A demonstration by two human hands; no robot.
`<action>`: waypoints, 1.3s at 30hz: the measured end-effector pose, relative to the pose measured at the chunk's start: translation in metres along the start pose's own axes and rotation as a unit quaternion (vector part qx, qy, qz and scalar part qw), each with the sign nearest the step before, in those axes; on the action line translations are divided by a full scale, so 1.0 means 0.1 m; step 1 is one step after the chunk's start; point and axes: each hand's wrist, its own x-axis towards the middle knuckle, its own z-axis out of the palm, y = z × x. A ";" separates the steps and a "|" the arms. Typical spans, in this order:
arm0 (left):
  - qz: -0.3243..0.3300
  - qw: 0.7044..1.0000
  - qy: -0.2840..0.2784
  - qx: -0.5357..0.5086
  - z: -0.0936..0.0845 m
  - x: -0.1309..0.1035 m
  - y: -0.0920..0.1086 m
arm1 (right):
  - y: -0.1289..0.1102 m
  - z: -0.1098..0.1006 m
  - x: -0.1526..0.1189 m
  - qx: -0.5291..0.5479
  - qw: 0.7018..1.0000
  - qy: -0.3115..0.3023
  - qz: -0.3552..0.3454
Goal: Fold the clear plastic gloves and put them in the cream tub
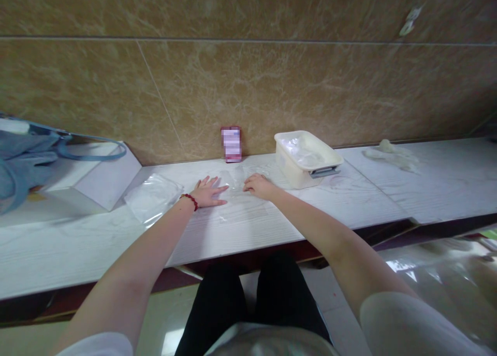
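Note:
My left hand (207, 192) lies flat with its fingers spread on a thin clear plastic sheet or bag (234, 179) on the white table. Opposite it, my right hand (257, 185) rests on the right part of the clear plastic, fingers curled down and pressed together; what they pinch is too small to make out. A stack of clear plastic bags (153, 196) lies to the left of my left hand. Right of my right hand stands a cream plastic box (291, 164) with clear plastic inside.
A phone (232, 145) leans against the brown marbled wall (217, 87). On the left are a white box (104, 182) and a blue bag (27, 159). Whitish crumpled gloves or cloth (392, 156) lie at the right. The table's front edge is near my legs.

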 end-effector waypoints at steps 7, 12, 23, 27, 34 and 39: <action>-0.022 0.999 -0.021 0.012 -0.01 0.04 -0.04 | 0.04 -0.03 -0.22 -0.005 0.998 0.003 0.058; -0.001 1.000 0.025 -0.005 0.03 0.10 -0.10 | 0.21 -0.13 -0.25 -0.036 0.976 0.066 0.205; 0.033 0.961 0.229 -0.152 -0.23 0.52 0.65 | 0.39 0.04 -0.16 -0.044 0.914 0.108 0.389; -0.010 0.929 0.183 -0.323 -0.26 0.68 0.97 | 0.39 0.04 -0.18 0.005 0.916 0.144 0.374; -0.120 0.839 0.132 -0.515 -0.24 0.93 1.20 | 0.36 -0.03 -0.23 0.097 0.944 0.179 0.260; -0.168 0.794 0.116 -0.573 -0.22 1.03 1.19 | 0.28 -0.01 -0.24 0.112 0.954 0.190 0.202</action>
